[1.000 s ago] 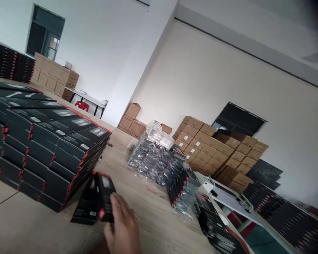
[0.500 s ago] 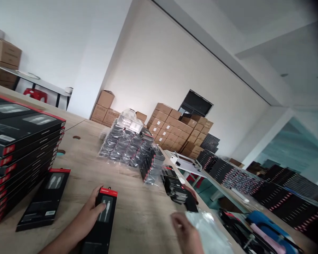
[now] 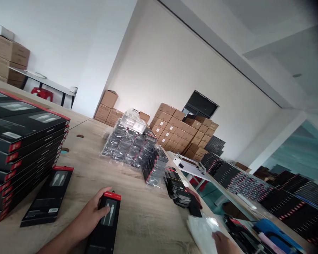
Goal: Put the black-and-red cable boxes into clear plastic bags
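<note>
My left hand (image 3: 96, 211) grips a black box with a red top edge and a picture of white cable plugs (image 3: 106, 225), its thumb on the front. At the lower right, my right hand (image 3: 222, 241) is closed at the edge of a pile of clear plastic bags (image 3: 205, 233); its fingertips seem pinched on the plastic. Another black box (image 3: 49, 197) lies on the wooden table (image 3: 143, 215), left of my left hand. Beside it rises a tall stack of the same boxes (image 3: 29, 141).
Plastic-wrapped boxes (image 3: 129, 146) stand at the table's far side, with dark packages (image 3: 177, 190) nearer. A blue item (image 3: 278, 233) lies at lower right. Cartons (image 3: 175, 127) are piled by the wall; long rows of black boxes (image 3: 243, 180) fill another table.
My right hand has moved right, from the left side of the plastic bags to their right part. My left hand still holds the box. The view has shifted slightly.
</note>
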`<state>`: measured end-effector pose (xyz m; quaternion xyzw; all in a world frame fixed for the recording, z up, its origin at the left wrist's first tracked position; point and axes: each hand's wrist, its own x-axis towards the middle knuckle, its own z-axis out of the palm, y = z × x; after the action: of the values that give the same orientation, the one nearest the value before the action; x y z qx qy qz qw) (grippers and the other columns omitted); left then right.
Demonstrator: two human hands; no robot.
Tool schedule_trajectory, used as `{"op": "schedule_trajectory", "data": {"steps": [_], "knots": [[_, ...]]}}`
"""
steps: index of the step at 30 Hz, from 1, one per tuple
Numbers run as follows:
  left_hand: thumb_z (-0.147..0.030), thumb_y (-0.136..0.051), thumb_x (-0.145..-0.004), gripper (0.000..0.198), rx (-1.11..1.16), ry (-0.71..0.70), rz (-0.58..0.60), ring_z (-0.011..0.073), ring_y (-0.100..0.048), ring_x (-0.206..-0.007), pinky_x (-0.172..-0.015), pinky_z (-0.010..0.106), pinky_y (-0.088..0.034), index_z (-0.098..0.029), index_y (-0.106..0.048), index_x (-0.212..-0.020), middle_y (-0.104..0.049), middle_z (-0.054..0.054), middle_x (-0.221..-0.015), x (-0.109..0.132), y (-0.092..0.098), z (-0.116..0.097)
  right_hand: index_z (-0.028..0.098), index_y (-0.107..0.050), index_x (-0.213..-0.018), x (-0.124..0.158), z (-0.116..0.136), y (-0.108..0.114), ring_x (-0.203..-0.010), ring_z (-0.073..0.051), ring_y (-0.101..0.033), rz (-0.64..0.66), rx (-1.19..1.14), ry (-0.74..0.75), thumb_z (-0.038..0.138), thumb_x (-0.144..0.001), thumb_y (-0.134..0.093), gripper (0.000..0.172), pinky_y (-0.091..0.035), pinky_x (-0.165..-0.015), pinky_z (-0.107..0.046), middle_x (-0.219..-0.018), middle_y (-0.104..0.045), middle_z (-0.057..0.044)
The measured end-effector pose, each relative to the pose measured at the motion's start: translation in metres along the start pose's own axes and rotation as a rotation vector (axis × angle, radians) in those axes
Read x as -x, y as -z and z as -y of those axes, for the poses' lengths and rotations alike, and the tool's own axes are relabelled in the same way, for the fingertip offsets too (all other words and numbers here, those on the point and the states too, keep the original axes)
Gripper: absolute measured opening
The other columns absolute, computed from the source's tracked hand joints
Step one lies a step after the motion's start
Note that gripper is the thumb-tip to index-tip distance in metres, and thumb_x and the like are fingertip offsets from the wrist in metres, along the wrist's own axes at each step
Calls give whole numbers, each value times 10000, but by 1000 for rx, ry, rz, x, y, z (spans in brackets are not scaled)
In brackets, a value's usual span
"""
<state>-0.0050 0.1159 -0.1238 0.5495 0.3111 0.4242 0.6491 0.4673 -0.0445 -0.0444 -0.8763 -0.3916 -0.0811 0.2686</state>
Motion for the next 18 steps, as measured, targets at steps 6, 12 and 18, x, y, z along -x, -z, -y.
{"op": "schedule_trajectory", "data": {"steps": [6, 12, 18], "knots": [[-430, -578, -768, 251, -227, -77, -9, 313, -523, -1167, -1015, 394, -356, -205, -675, -714, -690, 62, -925, -4, 0, -8, 258, -611, -707, 20, 140, -31, -684, -249, -631, 184, -17, 439, 442, -843, -372, 331, -456, -667, -341, -714, -687, -72], [-626, -488, -815, 502, -248, -19, -136, 327, -377, -1342, -1101, 409, -265, -191, -729, -744, -606, 100, -1295, -1, 5, -20, 224, -576, -689, 87, 276, -75, -648, -171, -575, 331, -322, 837, 406, -934, -386, 360, -436, -637, -262, -675, -627, -13], [-445, -637, -751, 286, -283, -51, -34, 297, -424, -1312, -1121, 369, -235, -215, -633, -582, -722, 55, -857, -1, 12, -26, 211, -616, -758, 120, 298, -116, -742, -185, -599, 311, -315, 912, 304, -957, -371, 329, -429, -674, -271, -768, -652, -47]]}}
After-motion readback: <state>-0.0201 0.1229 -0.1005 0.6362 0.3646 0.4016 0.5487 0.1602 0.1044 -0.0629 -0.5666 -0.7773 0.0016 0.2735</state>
